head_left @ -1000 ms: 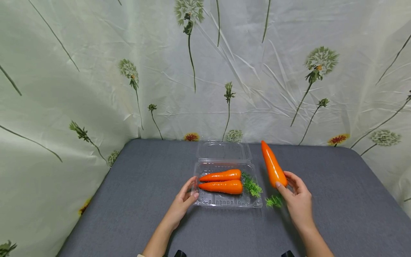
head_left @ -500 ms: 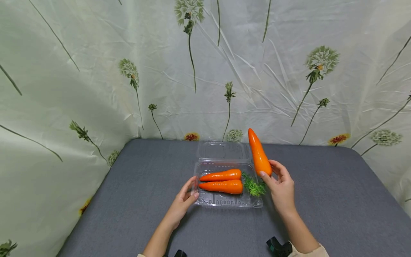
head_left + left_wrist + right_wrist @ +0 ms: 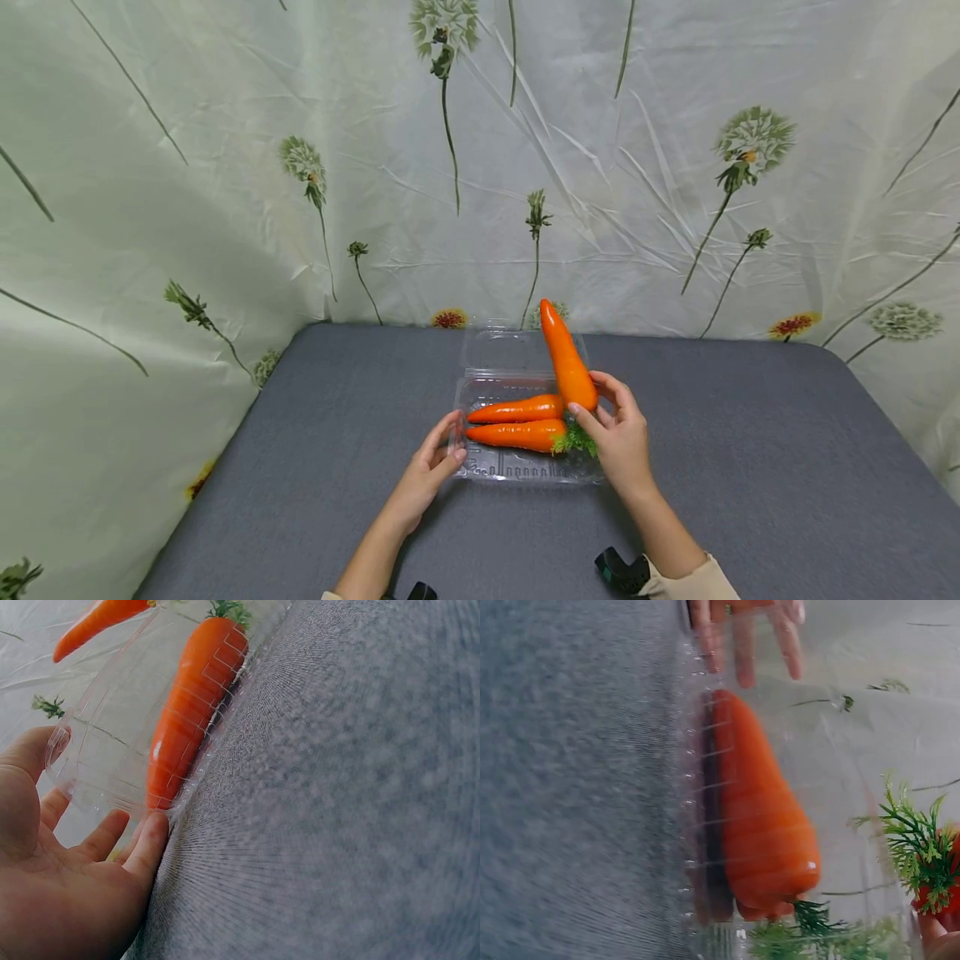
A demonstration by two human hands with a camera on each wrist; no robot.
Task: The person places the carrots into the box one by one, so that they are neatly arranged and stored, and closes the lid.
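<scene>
A clear plastic clamshell box [image 3: 517, 471] sits on the table, its lid [image 3: 498, 350] folded back. Two glossy orange carrots [image 3: 517, 435] lie side by side inside it, tips to the left. The left hand [image 3: 426, 475] holds the box's left edge; in the left wrist view its thumb [image 3: 37, 746] overlaps the rim and its fingers touch the lower wall. Over the box's right end, the right hand [image 3: 621, 437] grips a third carrot [image 3: 566, 358] by its thick end, tip up and away. Green fronds [image 3: 577, 440] hang below that hand, partly hiding the leaves in the box.
A grey cloth covers the table [image 3: 360, 383]. Behind it and at the left hangs a pale curtain [image 3: 600, 167] printed with dandelions. A dark wrist device [image 3: 622, 573] shows near the right sleeve.
The right hand has carried the third carrot leftward from beside the box to over its right end. The left hand, the box and the two carrots inside have stayed put.
</scene>
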